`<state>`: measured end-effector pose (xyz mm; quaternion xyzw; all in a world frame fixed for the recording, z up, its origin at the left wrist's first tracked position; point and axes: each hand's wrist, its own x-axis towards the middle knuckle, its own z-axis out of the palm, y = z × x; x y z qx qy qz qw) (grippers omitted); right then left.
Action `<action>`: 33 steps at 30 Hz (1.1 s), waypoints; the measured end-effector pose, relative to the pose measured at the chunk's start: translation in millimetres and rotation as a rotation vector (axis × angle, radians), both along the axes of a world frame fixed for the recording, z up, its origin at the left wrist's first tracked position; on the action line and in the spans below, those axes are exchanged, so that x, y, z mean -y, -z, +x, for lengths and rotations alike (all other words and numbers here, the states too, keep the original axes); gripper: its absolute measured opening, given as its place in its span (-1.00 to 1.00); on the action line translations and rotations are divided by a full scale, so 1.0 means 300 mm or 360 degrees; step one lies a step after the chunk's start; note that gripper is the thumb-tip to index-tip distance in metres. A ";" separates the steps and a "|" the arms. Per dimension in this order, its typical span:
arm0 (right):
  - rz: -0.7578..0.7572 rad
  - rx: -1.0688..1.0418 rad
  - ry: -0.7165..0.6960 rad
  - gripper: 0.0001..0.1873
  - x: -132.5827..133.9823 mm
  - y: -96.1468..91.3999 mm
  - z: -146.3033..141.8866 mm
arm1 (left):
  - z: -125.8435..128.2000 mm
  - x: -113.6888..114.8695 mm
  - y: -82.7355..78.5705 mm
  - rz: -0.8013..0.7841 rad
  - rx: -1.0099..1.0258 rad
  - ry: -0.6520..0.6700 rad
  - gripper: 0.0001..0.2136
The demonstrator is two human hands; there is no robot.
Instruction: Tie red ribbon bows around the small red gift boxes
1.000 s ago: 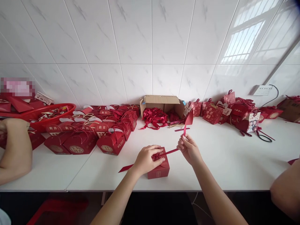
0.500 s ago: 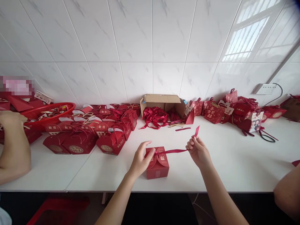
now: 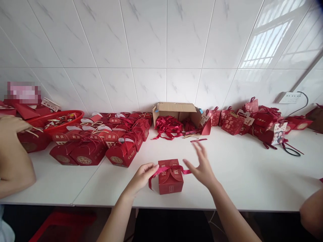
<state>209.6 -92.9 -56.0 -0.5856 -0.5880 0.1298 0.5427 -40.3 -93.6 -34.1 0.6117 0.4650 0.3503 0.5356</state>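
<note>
A small red gift box (image 3: 171,179) stands on the white table (image 3: 242,181) near its front edge. A dark red ribbon (image 3: 165,168) runs across the box top and hangs off both sides. My left hand (image 3: 141,175) is at the box's left side, its fingers pinched on the ribbon's left part. My right hand (image 3: 202,168) hovers just right of the box with fingers spread and blurred by motion, holding nothing.
Many finished red boxes (image 3: 101,141) crowd the left back. An open cardboard box (image 3: 176,112) holds ribbons (image 3: 168,125). More red boxes (image 3: 252,117) stand at the right back. Other people's arms show at the left (image 3: 15,158) and the right (image 3: 311,211) edges. A red basket (image 3: 57,121) is far left.
My right hand let go of the ribbon end it was pulling to the right and opened beside the box. My left hand moved to the ribbon at the box's left.
</note>
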 end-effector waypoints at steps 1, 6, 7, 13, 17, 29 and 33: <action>0.0033 0.0194 -0.0231 -0.28 0.004 -0.011 -0.029 | -0.001 0.003 -0.012 -0.0010 0.0068 0.0019 -0.69; -0.0173 0.0571 -0.1052 -0.43 -0.005 -0.033 -0.154 | 0.000 0.007 -0.040 -0.0084 0.0301 0.0011 -0.78; -0.0218 0.0550 -0.1088 -0.42 -0.012 -0.029 -0.166 | -0.003 0.004 -0.036 -0.0117 0.0340 0.0006 -0.78; -0.0255 0.0457 -0.1141 -0.42 -0.038 0.002 -0.167 | -0.043 -0.024 0.026 -0.0388 0.0730 -0.0043 -0.80; -0.0239 0.0415 -0.1151 -0.43 -0.038 0.008 -0.169 | -0.058 -0.029 0.051 -0.0456 0.0910 -0.0093 -0.85; -0.0365 -0.0086 -0.0654 -0.59 0.067 0.104 -0.020 | -0.069 -0.040 0.033 -0.0276 0.0357 -0.0057 -0.71; -0.0529 -0.0087 -0.0825 -0.72 0.076 0.121 -0.009 | -0.067 -0.043 0.031 -0.0239 0.0229 -0.0016 -0.67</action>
